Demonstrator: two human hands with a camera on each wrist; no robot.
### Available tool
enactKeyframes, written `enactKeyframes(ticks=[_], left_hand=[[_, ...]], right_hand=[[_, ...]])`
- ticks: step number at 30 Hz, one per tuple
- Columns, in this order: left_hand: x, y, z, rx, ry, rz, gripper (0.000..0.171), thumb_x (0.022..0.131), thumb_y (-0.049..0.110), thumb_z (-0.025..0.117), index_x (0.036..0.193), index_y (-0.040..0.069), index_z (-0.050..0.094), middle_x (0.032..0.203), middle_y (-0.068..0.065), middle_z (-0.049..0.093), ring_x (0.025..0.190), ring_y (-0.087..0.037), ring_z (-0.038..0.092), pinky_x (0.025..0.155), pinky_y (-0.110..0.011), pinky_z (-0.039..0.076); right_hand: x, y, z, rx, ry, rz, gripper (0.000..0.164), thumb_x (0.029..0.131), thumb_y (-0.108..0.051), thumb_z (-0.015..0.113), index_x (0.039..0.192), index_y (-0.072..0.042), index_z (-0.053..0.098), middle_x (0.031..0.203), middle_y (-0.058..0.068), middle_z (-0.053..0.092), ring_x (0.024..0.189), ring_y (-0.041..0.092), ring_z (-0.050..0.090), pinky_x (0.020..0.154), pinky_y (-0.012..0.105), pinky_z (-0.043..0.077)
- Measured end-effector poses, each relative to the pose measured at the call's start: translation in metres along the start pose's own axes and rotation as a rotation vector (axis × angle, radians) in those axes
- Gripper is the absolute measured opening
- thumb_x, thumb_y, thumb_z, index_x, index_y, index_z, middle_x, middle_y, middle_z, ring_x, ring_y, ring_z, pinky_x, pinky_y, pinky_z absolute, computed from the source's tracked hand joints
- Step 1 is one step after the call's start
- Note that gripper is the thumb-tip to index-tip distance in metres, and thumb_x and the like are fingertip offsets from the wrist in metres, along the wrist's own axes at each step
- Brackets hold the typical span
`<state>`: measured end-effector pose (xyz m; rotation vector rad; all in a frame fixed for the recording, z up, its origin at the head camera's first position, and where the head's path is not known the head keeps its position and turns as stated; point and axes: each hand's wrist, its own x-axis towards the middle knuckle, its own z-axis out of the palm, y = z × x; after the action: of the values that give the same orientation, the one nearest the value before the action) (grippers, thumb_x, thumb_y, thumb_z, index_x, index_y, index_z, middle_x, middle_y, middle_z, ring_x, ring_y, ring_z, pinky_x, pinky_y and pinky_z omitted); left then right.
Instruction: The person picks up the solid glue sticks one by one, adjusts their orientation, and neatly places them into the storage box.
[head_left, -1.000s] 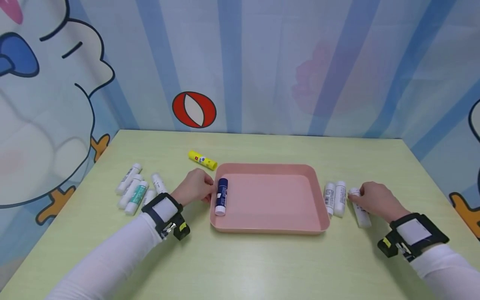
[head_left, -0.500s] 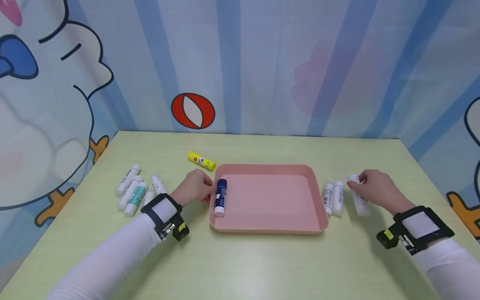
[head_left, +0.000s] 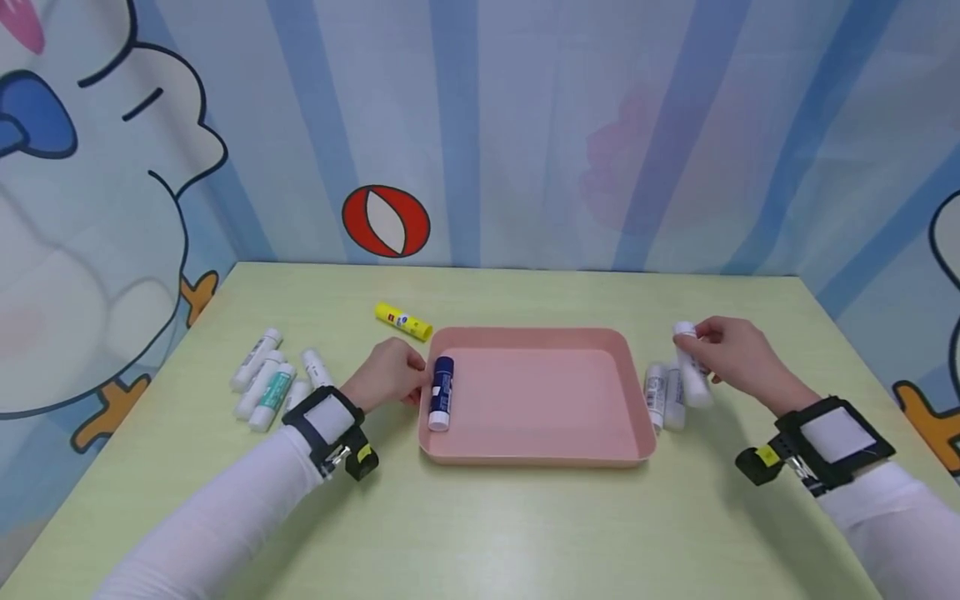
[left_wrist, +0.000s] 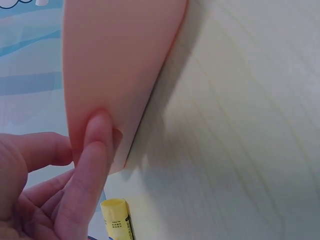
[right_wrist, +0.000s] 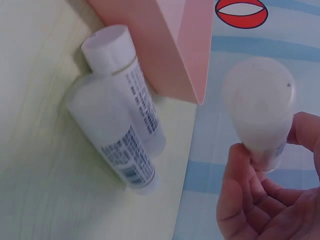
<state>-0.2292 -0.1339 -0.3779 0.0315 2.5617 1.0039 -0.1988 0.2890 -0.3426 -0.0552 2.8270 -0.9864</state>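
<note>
My right hand [head_left: 738, 354] pinches a white glue stick [head_left: 692, 367] near its upper end, lifted above the table at the tray's right. In the right wrist view this glue stick [right_wrist: 260, 100] points its rounded end at the camera. Below it, two white glue sticks [head_left: 656, 396] lie side by side against the tray's right wall. My left hand [head_left: 386, 372] holds the left wall of the pink tray [head_left: 540, 454]; the left wrist view has its fingers [left_wrist: 82, 185] against the outer wall, thumb at the rim. A navy glue stick [head_left: 442, 393] lies inside, along the left wall.
Several white glue sticks [head_left: 257, 360], one with a green label [head_left: 273, 397], lie at the table's left, partly behind the left wrist. A yellow glue stick [head_left: 403, 321] lies behind the tray's back left corner. A printed curtain [head_left: 525, 142] borders the table's back.
My right hand has picked up the white glue stick from the table and carried it up and left toward the tray. The left hand and tray have stayed in place.
</note>
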Motion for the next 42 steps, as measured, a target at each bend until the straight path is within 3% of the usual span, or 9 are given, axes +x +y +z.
enactKeyframes(ticks=[11, 17, 23, 28, 33, 38, 42], left_hand=[[0.001, 0.001, -0.002, -0.034, -0.013, -0.016, 0.020, 0.092, 0.013, 0.066, 0.104, -0.002, 0.070, 0.081, -0.008, 0.069, 0.066, -0.017, 0.066, 0.062, -0.027, 0.055], [-0.002, 0.000, -0.006, 0.056, 0.049, -0.023, 0.032, 0.093, 0.029, 0.067, 0.111, 0.002, 0.067, 0.079, -0.007, 0.067, 0.065, -0.019, 0.065, 0.058, -0.026, 0.050], [-0.007, 0.006, -0.008, 0.292, 0.229, 0.112, 0.048, 0.092, 0.046, 0.063, 0.122, 0.009, 0.064, 0.090, -0.006, 0.066, 0.072, -0.020, 0.059, 0.059, -0.029, 0.045], [-0.014, 0.018, -0.001, 0.304, 0.296, 0.261, 0.053, 0.093, 0.048, 0.061, 0.128, 0.009, 0.059, 0.108, -0.009, 0.066, 0.085, -0.022, 0.059, 0.066, -0.032, 0.050], [-0.018, 0.029, 0.010, 0.230, 0.281, 0.341, 0.062, 0.091, 0.049, 0.063, 0.137, 0.009, 0.050, 0.123, -0.010, 0.061, 0.100, -0.023, 0.060, 0.073, -0.037, 0.053], [-0.023, 0.039, 0.022, 0.154, 0.194, 0.366, 0.068, 0.089, 0.050, 0.065, 0.142, 0.012, 0.044, 0.132, -0.009, 0.056, 0.114, -0.025, 0.057, 0.085, -0.043, 0.052], [-0.028, 0.046, 0.031, 0.112, 0.133, 0.409, 0.068, 0.087, 0.048, 0.069, 0.142, 0.014, 0.044, 0.131, -0.006, 0.055, 0.115, -0.025, 0.053, 0.084, -0.042, 0.051]], right_hand=[[0.004, -0.022, 0.015, 0.151, -0.034, -0.003, 0.058, 0.100, -0.038, 0.052, 0.127, 0.013, 0.048, 0.114, 0.028, 0.057, 0.081, 0.022, 0.057, 0.066, 0.034, 0.054], [0.006, -0.036, 0.029, 0.231, -0.079, 0.028, 0.058, 0.100, -0.036, 0.052, 0.130, 0.013, 0.045, 0.112, 0.024, 0.056, 0.078, 0.022, 0.056, 0.066, 0.030, 0.054], [0.007, -0.049, 0.045, 0.347, -0.111, 0.068, 0.058, 0.100, -0.034, 0.052, 0.132, 0.013, 0.043, 0.112, 0.023, 0.055, 0.077, 0.018, 0.058, 0.069, 0.032, 0.054], [0.005, -0.060, 0.059, 0.491, -0.109, 0.096, 0.058, 0.100, -0.031, 0.053, 0.135, 0.013, 0.040, 0.112, 0.022, 0.057, 0.073, 0.012, 0.062, 0.069, 0.029, 0.055], [0.002, -0.070, 0.071, 0.655, -0.104, 0.091, 0.056, 0.100, -0.029, 0.053, 0.136, 0.011, 0.039, 0.108, 0.016, 0.060, 0.075, 0.010, 0.065, 0.073, 0.028, 0.055], [-0.001, -0.077, 0.083, 0.831, -0.128, 0.101, 0.052, 0.101, -0.027, 0.053, 0.136, 0.008, 0.037, 0.110, 0.016, 0.057, 0.079, 0.011, 0.068, 0.077, 0.029, 0.055], [-0.003, -0.082, 0.090, 0.926, -0.144, 0.109, 0.047, 0.101, -0.023, 0.053, 0.131, 0.009, 0.039, 0.117, 0.020, 0.055, 0.083, 0.013, 0.069, 0.081, 0.031, 0.054]])
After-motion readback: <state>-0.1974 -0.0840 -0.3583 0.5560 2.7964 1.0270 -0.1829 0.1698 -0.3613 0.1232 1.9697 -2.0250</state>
